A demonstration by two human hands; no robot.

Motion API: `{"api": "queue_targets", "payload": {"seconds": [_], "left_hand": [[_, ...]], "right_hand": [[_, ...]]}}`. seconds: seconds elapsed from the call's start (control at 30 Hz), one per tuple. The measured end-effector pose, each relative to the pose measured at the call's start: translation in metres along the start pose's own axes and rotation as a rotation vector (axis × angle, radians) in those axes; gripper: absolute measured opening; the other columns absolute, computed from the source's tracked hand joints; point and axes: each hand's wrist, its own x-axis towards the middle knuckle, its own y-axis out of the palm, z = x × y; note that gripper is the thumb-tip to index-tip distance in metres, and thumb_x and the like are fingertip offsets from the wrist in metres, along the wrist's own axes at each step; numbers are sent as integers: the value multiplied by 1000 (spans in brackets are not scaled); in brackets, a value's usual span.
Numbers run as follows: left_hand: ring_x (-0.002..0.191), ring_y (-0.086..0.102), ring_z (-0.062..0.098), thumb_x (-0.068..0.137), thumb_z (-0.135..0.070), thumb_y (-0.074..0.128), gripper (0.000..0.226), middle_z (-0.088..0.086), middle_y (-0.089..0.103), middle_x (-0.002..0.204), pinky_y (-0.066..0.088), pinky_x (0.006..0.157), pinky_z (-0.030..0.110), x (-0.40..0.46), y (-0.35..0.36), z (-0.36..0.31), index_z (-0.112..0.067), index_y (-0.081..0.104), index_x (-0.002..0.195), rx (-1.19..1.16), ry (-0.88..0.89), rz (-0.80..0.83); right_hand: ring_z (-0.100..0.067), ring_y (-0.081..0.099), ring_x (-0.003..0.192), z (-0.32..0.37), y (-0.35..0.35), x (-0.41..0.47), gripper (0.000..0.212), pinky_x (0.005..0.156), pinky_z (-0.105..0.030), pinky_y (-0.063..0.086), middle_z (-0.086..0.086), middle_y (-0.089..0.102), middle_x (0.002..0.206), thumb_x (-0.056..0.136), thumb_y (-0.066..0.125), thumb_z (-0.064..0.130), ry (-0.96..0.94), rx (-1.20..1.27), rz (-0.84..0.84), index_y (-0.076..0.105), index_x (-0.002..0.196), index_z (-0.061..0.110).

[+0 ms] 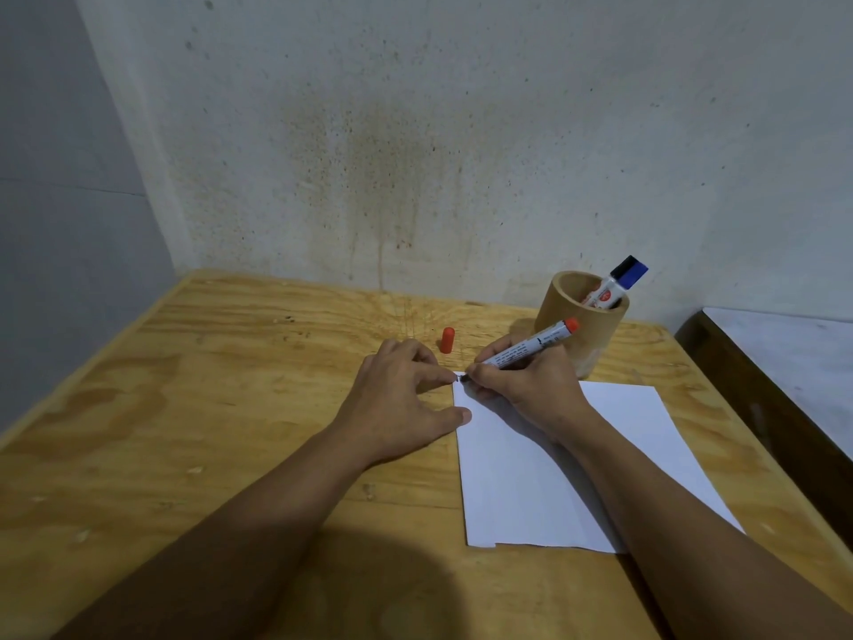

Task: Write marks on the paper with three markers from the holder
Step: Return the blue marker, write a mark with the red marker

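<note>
A white sheet of paper point(544, 478) lies on the wooden table point(221, 408). My right hand point(526, 385) grips a red-ended marker point(531, 346), uncapped, with its tip at the paper's top left corner. My left hand point(406, 399) rests flat beside the sheet, fingers spread, thumb and a fingertip touching the paper's left edge. The marker's red cap point(447, 340) stands on the table just beyond my left hand. A round wooden holder point(577, 325) behind my right hand contains a blue-capped marker point(623, 279) and part of another one.
The table fits into a corner, with stained walls point(415, 154) at the back and left. A dark wooden edge with a pale surface point(784, 362) runs along the table's right side.
</note>
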Motion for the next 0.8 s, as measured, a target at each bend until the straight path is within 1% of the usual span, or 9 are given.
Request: {"api": "queue_targets", "payload": {"seconds": [0.23,0.4,0.5,0.53,0.6,0.63,0.7,0.73,0.8], "left_hand": [[103,41,8,68,-55,70,49,-11,53,105,39,95,37,1,1,1,-33,66,112,15,0,-4],[103,41,8,67,-53,72,48,-11,53,106,39,94,36,0,0,-1,-32,67,110,8,-9,2],[106,46,11,65,-45,76,44,-9,59,106,41,94,37,7,0,0,-27,69,104,-44,-75,7],[105,50,12,67,-39,77,41,-7,62,106,43,93,36,11,-1,-1,-25,68,104,-81,-115,-13],[95,56,14,74,-24,73,36,-2,64,105,47,83,30,25,-1,-4,-20,63,109,-171,-198,-80],[89,56,14,77,-18,71,37,0,63,105,46,78,27,33,-2,-5,-17,61,113,-199,-218,-106],[87,55,15,81,-13,68,39,2,62,107,45,77,27,48,0,-7,-16,59,120,-220,-211,-108],[88,56,16,82,-12,68,39,3,61,106,45,77,26,53,2,-7,-16,60,120,-226,-202,-98],[86,58,16,80,-9,69,30,3,64,101,44,73,22,58,7,-5,-16,68,109,-251,-199,-113]], "right_hand": [[-14,68,64,-1,2,0,13,56,-20,56,-18,69,76,75,77,-5,-6,38,-2,67,80,-12],[-10,68,62,0,3,-3,13,55,-19,54,-16,68,74,76,74,-8,-10,94,-6,65,81,-15],[-8,65,60,-1,2,-2,7,59,-22,53,-7,66,67,78,72,-8,-3,202,-108,66,79,-10],[-9,63,60,-2,0,-2,8,60,-24,53,-6,65,66,78,73,-6,-1,238,-142,65,79,-5],[-14,63,61,-4,-1,-2,13,60,-28,53,-12,64,72,79,73,-5,-5,317,-173,61,81,0],[-16,64,64,-5,-2,-2,14,59,-27,53,-16,65,77,80,73,-5,-11,334,-178,60,83,0],[-22,67,70,-6,-3,-3,11,58,-28,55,-19,67,81,82,71,-6,-12,363,-174,61,85,-1],[-26,68,73,-6,-3,-3,9,59,-29,56,-18,67,81,82,69,-7,-5,401,-165,62,84,-1],[-32,67,72,-6,-2,-3,10,61,-34,56,-19,66,76,82,67,-10,17,533,-147,64,80,0]]}}
